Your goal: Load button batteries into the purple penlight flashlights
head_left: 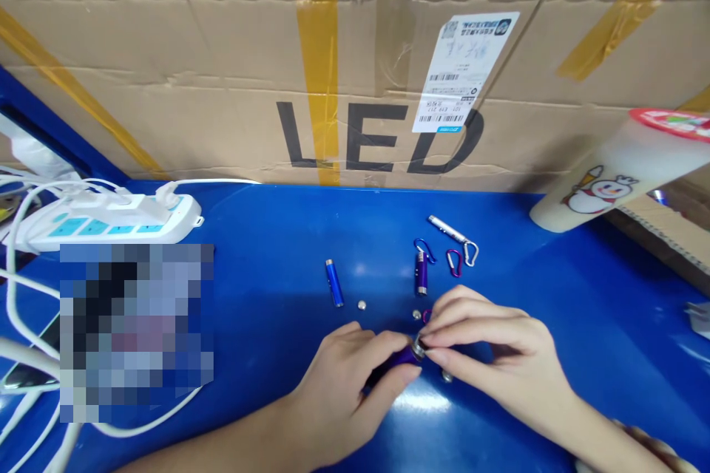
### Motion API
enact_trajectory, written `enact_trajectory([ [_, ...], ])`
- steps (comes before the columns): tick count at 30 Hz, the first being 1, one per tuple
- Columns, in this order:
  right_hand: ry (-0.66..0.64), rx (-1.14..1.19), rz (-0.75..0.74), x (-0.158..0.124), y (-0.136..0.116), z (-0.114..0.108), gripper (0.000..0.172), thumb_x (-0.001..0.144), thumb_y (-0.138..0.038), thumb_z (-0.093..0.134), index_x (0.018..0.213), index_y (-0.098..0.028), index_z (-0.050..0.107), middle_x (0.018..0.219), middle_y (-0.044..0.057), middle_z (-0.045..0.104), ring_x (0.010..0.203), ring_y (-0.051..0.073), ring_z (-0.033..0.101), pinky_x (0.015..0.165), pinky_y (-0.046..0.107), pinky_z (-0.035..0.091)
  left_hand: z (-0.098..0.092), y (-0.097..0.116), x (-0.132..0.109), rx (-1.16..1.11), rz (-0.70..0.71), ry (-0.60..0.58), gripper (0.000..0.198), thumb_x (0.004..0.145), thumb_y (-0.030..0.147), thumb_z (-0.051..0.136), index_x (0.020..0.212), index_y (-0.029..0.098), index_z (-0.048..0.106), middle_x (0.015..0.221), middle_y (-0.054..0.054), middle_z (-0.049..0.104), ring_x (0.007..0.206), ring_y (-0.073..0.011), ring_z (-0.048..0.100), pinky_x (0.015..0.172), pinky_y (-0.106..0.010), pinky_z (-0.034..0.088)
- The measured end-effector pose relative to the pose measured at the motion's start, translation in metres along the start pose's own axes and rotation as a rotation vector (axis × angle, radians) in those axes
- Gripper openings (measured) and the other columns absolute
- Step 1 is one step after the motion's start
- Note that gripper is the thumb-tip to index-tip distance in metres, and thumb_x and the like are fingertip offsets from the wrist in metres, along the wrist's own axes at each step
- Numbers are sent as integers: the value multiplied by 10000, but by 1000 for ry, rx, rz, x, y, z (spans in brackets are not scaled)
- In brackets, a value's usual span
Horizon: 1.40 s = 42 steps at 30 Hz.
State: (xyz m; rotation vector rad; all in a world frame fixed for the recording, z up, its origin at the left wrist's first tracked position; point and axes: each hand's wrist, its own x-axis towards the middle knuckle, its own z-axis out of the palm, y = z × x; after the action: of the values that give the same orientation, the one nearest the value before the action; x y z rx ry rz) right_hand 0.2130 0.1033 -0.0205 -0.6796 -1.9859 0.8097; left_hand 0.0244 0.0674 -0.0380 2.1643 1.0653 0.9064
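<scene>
My left hand [347,377] is closed round a small purple flashlight body [395,360] near the front of the blue table [266,236]. My right hand [493,351] pinches the silver end [418,347] of that same body with its fingertips. A blue flashlight [333,282] lies to the far left of my hands. A purple flashlight with a blue clip [422,266] and a silver one with carabiners [452,235] lie beyond my hands. Small button cells [362,304] sit loose between them.
A large cardboard box marked LED [222,74] stands along the back. A white power strip [105,218] with cables lies at the left. A tipped white cup with a snowman print [615,188] rests at the right. A blurred patch covers something at the left.
</scene>
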Motion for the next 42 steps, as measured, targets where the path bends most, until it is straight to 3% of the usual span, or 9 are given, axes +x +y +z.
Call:
enact_trajectory([
  [5, -9, 19, 11, 2, 0, 0, 219, 700, -70, 691, 849, -230, 693, 753, -2, 686, 706, 129, 609, 669, 287, 520, 1, 0, -1, -9, -13, -18, 180, 909, 248, 424, 888, 152, 575, 687, 7, 645, 595, -106, 544, 636, -230, 371],
  [9, -66, 97, 134, 1, 0, -1, 265, 723, -104, 681, 955, -232, 683, 757, 2, 670, 697, 111, 602, 614, 229, 514, 1, 1, 1, -26, -5, -45, 163, 913, 225, 410, 870, 159, 553, 682, 9, 633, 608, -107, 545, 625, -225, 362],
  [13, -150, 164, 223, 0, 3, -2, 156, 746, -141, 674, 868, -230, 714, 777, 10, 650, 696, 94, 606, 639, 203, 508, 0, 1, 0, -25, 23, -60, 221, 920, 210, 366, 754, 164, 505, 586, 20, 560, 552, -104, 491, 580, -220, 344],
  [19, -149, 249, 190, -1, 2, -1, 127, 675, -151, 734, 778, -225, 722, 710, -8, 637, 671, 88, 595, 639, 209, 501, 0, 0, -2, -3, 97, -108, 276, 935, 234, 315, 798, 154, 541, 610, -4, 558, 568, -117, 488, 593, -224, 368],
  [27, -195, 162, 128, -2, 4, -3, 95, 734, -166, 686, 650, -205, 709, 699, 4, 598, 653, 84, 562, 615, 227, 476, 2, -2, 0, -32, 71, -146, 274, 923, 200, 345, 814, 150, 592, 671, -25, 573, 622, -117, 485, 568, -210, 375],
  [35, -166, 147, 159, -3, 5, 0, 47, 677, -193, 731, 636, -194, 708, 663, -12, 568, 633, 69, 549, 593, 199, 442, 5, -3, 1, -40, 92, -88, 241, 922, 166, 364, 874, 149, 600, 692, -19, 596, 623, -117, 488, 605, -215, 387],
  [42, -58, 185, 317, -3, 7, 4, 269, 504, -270, 823, 483, -126, 596, 561, -23, 510, 524, 67, 473, 473, 194, 377, 6, -4, 3, -34, 45, -24, 243, 917, 189, 394, 893, 131, 629, 688, -26, 594, 617, -110, 520, 577, -196, 411],
])
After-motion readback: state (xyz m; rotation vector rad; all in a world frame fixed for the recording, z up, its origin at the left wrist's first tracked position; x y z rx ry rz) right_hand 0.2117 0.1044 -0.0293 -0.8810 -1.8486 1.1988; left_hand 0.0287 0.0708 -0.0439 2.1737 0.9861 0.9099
